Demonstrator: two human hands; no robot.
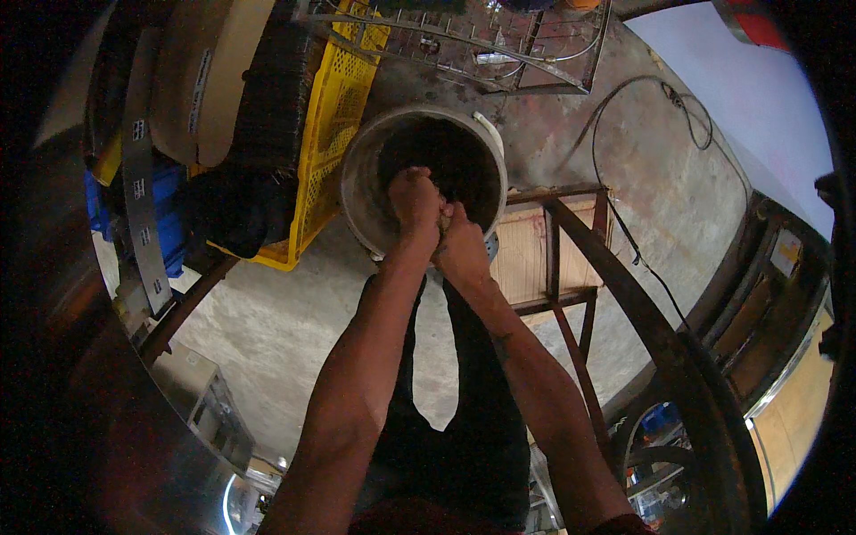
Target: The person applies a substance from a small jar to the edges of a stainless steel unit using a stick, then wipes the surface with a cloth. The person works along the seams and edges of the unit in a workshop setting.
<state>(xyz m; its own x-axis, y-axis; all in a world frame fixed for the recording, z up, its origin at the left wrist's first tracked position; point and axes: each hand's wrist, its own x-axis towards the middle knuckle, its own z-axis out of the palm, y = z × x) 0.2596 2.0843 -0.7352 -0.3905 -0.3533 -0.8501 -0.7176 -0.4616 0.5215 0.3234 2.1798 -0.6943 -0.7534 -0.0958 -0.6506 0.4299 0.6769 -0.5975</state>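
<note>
Grey and worn, a round bucket (361,192) is seen on the concrete floor (267,321), directly below the person. Both hands are held together over its dark opening: the left hand (415,201) and the right hand (461,242) are pressed against each other, fingers curled shut, though what is gripped between them cannot be told. A yellow plastic crate (334,125) is set touching the bucket's left side, with a blue container (165,209) beyond it. A rusty metal frame (571,267) is placed just right of the bucket, and a black cable (624,223) is trailed across the floor behind.
</note>
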